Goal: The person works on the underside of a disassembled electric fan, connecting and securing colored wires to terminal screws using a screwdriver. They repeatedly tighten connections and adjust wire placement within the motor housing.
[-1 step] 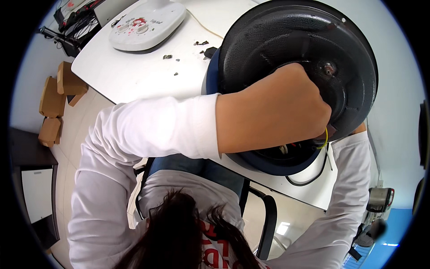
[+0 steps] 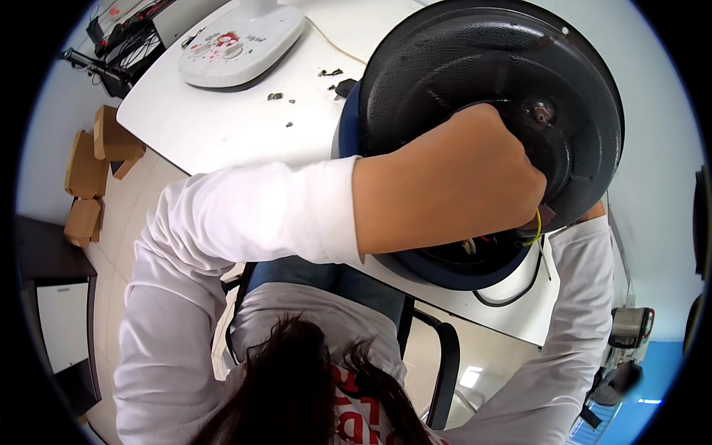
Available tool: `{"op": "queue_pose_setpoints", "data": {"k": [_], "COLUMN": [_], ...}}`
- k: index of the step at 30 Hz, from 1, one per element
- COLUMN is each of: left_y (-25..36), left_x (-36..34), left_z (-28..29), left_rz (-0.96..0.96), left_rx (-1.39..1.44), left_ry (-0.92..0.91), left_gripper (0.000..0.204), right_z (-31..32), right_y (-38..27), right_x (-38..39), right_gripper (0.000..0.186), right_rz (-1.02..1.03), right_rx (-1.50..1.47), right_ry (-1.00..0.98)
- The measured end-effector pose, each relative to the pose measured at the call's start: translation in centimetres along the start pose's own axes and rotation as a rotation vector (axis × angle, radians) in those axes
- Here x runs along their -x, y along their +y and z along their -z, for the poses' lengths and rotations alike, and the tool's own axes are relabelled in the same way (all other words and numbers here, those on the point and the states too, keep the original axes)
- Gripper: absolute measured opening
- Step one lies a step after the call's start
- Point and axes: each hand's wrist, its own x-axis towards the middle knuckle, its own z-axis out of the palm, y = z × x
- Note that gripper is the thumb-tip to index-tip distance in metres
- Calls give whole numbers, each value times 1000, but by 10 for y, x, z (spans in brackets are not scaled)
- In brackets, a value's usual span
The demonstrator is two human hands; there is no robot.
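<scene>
A large round black metal cover (image 2: 437, 85) stands tilted up over a dark blue round housing (image 2: 463, 279) at the table's right side. Across the front of this cover lies my left hand (image 2: 460, 182), its fingers curled into a fist. What those fingers hold is hidden beneath the hand. A yellow-green wire (image 2: 537, 231) comes out right beside the knuckles, above the dark inside of the housing. Only a sliver of my right hand (image 2: 593, 213) shows at the cover's right edge; its fingers are out of sight behind the cover.
On the white table (image 2: 222, 126), a white appliance base with knobs (image 2: 241, 48) stands far left. Small dark bits (image 2: 276, 96) lie between it and the housing. A black cable (image 2: 512, 300) loops near the front edge. Cardboard boxes (image 2: 85, 167) are at the left.
</scene>
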Motion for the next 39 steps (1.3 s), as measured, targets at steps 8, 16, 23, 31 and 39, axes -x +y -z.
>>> {"op": "queue_pose_setpoints", "data": {"k": [8, 16, 23, 31, 39], "left_y": [-1, -3, -6, -13, -21], "left_x": [1, 1, 1, 2, -4], "left_z": [-2, -3, -1, -4, -7], "left_rz": [-5, -43, -40, -72, -89], "left_rx": [-73, -157, -232, -298, -278], "left_ry": [-20, -12, -123, -177, -241], "left_gripper": [14, 15, 21, 24, 29], "right_z": [-9, -17, -25, -28, -29], "right_y": [11, 14, 32, 44, 44], "right_x": [0, -8, -13, -9, -3], "right_gripper": [45, 45, 45, 45, 45], "right_rz": [21, 50, 58, 79, 101], "right_rx": [-31, -46, -102, -131, -113], "right_ry": [4, 3, 2, 7, 15]}}
